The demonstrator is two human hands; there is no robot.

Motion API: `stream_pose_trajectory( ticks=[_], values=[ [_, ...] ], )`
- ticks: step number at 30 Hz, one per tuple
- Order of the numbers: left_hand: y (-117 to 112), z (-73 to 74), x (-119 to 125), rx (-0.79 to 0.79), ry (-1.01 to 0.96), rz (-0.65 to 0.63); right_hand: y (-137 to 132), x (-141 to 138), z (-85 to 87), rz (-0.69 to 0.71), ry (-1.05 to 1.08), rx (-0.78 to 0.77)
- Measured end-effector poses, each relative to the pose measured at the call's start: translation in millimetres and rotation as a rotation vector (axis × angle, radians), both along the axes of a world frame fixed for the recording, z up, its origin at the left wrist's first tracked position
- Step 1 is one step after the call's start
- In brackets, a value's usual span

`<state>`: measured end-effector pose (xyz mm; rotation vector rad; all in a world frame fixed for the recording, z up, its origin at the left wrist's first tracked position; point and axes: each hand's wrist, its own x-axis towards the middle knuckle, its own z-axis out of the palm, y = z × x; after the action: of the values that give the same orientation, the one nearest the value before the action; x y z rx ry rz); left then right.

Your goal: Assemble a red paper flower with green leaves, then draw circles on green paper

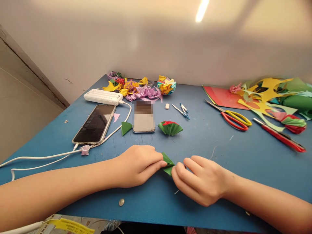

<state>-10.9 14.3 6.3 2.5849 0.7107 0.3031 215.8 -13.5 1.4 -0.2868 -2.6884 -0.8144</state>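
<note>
Between my two hands is a folded piece of green paper (168, 164). My left hand (142, 164) pinches its left side between thumb and fingers. At the paper's right tip, my right hand (201, 178) is closed with curled fingers touching it; whatever lies inside that grip is hidden. A thin pale thread (214, 151) shows just behind the right hand. Beyond the hands sits a pleated green paper fan piece with a red centre (170, 128). A flat green paper wedge (126, 128) lies farther left.
Phones (95, 125) (143, 123) and a white power bank (103, 96) with cables lie left and centre. Paper flowers (148, 92) line the back. An eraser (167, 106), compass (181, 111), scissors (231, 118), red cutter (280, 135) and paper scraps (270, 87) are rightward.
</note>
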Motion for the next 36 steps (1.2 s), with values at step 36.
stream_pose_trajectory(
  ticks=[36],
  values=[
    [-15, -12.5, 9, 0.645, -0.119, -0.208, 0, -12, -6.8, -0.236, -0.051, -0.294]
  ],
)
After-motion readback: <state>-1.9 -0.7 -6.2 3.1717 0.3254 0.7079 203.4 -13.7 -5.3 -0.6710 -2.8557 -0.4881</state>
